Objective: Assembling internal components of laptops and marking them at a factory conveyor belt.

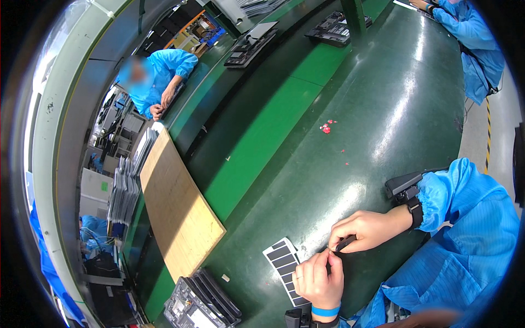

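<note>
My right hand [365, 229] is closed, with a small black slim piece [345, 243] held among its fingers. I cannot tell what kind of thing it is. Its fingertips meet those of my left hand [320, 277], which is pinched closed; anything between the left fingers is too small or hidden to name. Partly under the left hand lies a white sheet with black rectangular stickers [283, 267] on the dark green tabletop [306, 191].
A stack of opened laptop bases [202, 303] stands at the near left, beside a wooden board [178, 205]. Red scraps [326, 129] lie mid-table. More laptop parts [331, 28] sit at the far side. Co-workers in blue [156, 79] work at the far left and far right [473, 33].
</note>
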`<act>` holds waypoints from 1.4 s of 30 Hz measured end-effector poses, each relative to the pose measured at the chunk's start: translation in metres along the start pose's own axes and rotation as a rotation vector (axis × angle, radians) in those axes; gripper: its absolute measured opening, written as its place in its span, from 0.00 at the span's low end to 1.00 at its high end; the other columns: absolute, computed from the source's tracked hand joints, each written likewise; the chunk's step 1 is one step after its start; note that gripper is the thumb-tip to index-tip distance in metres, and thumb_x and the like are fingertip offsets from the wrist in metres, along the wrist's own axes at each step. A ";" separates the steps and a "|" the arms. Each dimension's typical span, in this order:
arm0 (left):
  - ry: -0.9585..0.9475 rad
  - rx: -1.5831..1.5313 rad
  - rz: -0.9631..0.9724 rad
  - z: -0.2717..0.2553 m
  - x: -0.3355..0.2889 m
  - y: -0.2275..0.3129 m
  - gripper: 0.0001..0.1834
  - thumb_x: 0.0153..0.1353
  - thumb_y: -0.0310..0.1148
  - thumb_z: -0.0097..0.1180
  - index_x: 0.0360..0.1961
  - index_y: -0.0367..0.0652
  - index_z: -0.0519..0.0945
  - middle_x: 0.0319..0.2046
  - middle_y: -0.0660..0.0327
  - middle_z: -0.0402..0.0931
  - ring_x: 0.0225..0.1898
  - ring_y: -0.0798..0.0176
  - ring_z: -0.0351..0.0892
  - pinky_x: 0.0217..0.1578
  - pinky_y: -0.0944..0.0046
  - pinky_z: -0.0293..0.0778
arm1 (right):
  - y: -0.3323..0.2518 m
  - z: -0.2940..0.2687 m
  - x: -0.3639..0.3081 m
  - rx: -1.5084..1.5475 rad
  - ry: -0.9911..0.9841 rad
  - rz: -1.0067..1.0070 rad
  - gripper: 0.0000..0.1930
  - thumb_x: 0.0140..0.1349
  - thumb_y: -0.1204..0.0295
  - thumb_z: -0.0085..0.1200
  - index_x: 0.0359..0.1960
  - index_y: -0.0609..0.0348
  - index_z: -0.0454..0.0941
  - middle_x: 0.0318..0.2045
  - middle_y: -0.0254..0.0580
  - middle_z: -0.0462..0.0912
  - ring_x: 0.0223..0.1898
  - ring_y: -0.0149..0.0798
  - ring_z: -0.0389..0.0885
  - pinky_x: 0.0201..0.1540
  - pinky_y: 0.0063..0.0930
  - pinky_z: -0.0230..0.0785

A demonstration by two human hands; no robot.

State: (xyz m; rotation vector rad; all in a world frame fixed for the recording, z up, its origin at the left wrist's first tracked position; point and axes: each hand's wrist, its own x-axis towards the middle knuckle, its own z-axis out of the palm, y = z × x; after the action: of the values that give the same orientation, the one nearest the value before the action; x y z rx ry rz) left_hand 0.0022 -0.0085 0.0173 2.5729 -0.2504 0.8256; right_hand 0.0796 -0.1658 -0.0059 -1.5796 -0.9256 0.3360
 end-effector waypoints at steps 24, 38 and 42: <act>0.013 -0.053 0.031 0.000 -0.002 0.005 0.09 0.41 0.20 0.61 0.27 0.42 0.80 0.25 0.62 0.76 0.25 0.59 0.73 0.28 0.63 0.68 | -0.008 -0.006 -0.001 0.581 -0.107 0.559 0.13 0.60 0.62 0.55 0.32 0.61 0.77 0.24 0.33 0.78 0.13 0.21 0.62 0.14 0.19 0.52; 0.030 0.006 0.083 0.001 -0.001 0.005 0.09 0.40 0.22 0.63 0.26 0.44 0.80 0.24 0.64 0.76 0.26 0.61 0.73 0.28 0.63 0.68 | -0.010 -0.006 -0.001 0.562 -0.066 0.541 0.12 0.61 0.65 0.52 0.32 0.63 0.77 0.23 0.35 0.78 0.12 0.21 0.63 0.14 0.19 0.53; 0.015 0.046 0.090 0.001 -0.002 0.005 0.10 0.40 0.23 0.63 0.27 0.45 0.79 0.25 0.65 0.76 0.26 0.62 0.73 0.29 0.63 0.67 | -0.010 -0.007 -0.001 0.556 -0.070 0.556 0.11 0.60 0.65 0.53 0.33 0.63 0.77 0.23 0.34 0.78 0.12 0.21 0.63 0.14 0.19 0.53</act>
State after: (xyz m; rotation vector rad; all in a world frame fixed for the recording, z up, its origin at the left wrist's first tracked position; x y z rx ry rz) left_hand -0.0001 -0.0135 0.0175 2.6135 -0.3483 0.8919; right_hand 0.0802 -0.1715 0.0054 -1.2777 -0.3701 0.9564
